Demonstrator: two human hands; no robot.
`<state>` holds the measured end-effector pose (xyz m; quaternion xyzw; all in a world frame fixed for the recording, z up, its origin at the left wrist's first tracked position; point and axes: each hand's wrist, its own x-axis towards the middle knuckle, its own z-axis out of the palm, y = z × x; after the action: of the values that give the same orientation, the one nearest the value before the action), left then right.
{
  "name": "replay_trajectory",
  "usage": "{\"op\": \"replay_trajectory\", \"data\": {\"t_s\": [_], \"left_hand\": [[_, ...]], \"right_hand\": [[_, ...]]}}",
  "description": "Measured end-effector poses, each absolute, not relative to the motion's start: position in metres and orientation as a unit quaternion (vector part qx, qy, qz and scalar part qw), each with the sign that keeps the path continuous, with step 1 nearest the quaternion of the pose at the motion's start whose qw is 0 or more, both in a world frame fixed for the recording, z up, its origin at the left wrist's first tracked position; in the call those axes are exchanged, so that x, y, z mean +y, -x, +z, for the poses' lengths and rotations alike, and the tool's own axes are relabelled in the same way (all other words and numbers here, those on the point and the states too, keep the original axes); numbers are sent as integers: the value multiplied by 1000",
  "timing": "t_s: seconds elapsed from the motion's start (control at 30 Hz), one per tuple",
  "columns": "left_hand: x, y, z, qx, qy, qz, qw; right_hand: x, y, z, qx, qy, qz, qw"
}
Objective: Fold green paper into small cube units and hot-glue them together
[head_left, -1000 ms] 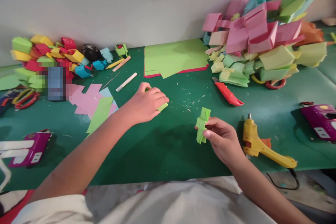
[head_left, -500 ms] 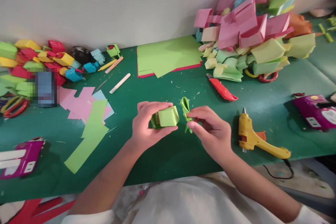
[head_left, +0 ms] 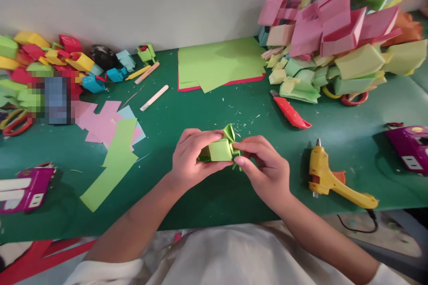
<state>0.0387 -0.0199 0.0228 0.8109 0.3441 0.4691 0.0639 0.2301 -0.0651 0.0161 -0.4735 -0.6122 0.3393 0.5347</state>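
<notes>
My left hand grips a small light-green folded paper box, thumb below and fingers over the top. Between the thumb and fingertips of my right hand is a narrow folded green paper piece. That piece meets the right side of the box, and its lower part is partly hidden by my fingers. Both are held over the green table, near its front edge. A yellow glue gun lies to the right of my right hand.
Cut paper pieces lie at left. Green sheets rest at the back against the wall. A red cutter lies right of centre. Folded paper heaps rise at back right and left. Purple devices sit at both sides.
The gap between my hands has closed. My right hand has brought the folded green paper piece left against the box, which has shifted slightly right. The view has moved a little.
</notes>
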Motion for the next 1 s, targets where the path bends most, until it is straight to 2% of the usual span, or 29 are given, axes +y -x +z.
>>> {"op": "replay_trajectory", "data": {"t_s": [1.0], "left_hand": [[-18,-37,17,325,-833,448,-6]], "right_hand": [[-65,-228,11,-641,451,317,534]]}}
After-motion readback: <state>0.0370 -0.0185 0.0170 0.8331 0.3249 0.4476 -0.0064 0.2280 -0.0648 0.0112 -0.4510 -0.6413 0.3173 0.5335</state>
